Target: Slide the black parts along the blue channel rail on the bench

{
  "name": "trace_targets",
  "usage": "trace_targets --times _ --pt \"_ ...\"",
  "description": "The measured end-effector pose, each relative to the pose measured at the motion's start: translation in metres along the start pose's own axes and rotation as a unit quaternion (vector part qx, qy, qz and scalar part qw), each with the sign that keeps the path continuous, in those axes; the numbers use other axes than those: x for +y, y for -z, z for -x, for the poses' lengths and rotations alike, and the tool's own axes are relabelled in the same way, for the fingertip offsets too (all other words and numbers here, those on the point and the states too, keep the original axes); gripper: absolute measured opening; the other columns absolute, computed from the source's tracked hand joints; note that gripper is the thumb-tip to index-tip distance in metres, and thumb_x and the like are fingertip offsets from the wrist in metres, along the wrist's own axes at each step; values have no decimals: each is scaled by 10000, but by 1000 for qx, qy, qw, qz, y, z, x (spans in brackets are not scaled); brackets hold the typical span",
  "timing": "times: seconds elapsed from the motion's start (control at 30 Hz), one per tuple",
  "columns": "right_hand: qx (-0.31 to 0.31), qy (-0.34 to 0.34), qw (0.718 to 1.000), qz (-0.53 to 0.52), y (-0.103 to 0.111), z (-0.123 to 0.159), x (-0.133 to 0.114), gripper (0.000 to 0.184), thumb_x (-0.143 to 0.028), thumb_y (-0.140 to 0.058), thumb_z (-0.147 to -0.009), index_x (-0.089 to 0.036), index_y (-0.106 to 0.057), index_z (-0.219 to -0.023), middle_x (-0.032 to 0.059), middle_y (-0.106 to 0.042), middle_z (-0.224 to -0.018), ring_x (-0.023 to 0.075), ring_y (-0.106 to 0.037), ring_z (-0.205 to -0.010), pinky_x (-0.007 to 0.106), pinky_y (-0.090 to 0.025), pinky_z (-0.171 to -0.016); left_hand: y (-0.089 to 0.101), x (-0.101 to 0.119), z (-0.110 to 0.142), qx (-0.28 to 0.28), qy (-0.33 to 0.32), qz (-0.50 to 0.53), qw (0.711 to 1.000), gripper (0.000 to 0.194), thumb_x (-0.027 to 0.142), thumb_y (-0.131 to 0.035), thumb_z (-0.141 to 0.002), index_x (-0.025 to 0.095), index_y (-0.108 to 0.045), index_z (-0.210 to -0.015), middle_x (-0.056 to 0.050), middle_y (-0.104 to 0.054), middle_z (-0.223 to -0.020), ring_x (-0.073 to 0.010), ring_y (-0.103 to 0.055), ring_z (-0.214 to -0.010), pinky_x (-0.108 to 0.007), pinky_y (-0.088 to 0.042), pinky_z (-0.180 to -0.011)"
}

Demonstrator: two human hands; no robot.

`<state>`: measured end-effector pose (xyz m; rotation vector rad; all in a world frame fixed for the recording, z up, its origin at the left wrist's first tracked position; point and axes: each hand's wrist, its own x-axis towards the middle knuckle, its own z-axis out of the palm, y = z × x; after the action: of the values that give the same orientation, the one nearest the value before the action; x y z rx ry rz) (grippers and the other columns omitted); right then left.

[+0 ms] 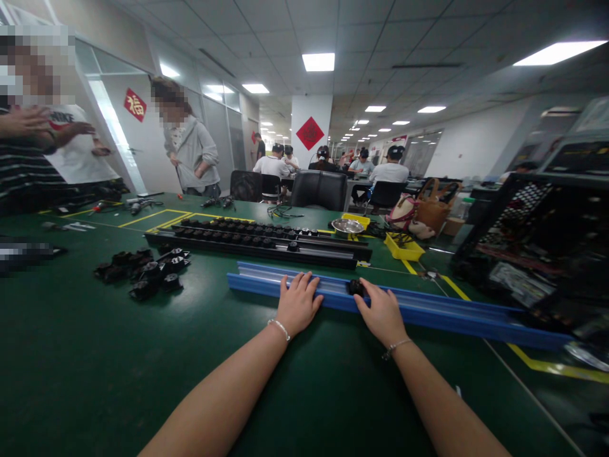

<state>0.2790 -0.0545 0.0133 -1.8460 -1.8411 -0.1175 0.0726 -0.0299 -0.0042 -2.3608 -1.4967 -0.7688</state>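
From where I stand, the small, chunky black part [355, 287] sits in the groove of a long, straight blue channel [471, 314]. The right hand [383, 314] is narrow, thumb and forefinger pinching it; the left hand [295, 309] lies spread across the channel, just beside. Uneven finger pressure could tip the part and jam it; a lighter left hand might let the channel skid on the glossy green tabletop [228, 381].

Grn tbl [214, 355] w/ blue rail [428, 311], blk rails [257, 249], blk pcs [152, 271], prob. tools [137, 204] far-L.
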Motion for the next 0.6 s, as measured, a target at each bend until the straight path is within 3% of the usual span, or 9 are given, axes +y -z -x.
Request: trace_targets --times 0.2,0.6 --pt "-5 -37 999 18 3 1 -1 430 -413 -388 -853 -143 -579 -1127 110 -641 -1112 247 -532 -1073 467 -237 -1033 2 1 0 -1 2 1 1000 439 453 -333 -904 284 -476 -1284 -53 -487 -1356 -247 -388 -1259 -542 -225 -1058" --pt "-25 -12 999 17 1 3 -6 416 -409 -367 -863 -172 -609 -1105 99 -640 -1112 225 -520 -1087 491 -182 -1058 0 0 1 3 2 6 1000 454 462 -316 -908 275 -456 -1297 -58 -484 -1360 -239 -381 -1267 -535 -205 -1065"
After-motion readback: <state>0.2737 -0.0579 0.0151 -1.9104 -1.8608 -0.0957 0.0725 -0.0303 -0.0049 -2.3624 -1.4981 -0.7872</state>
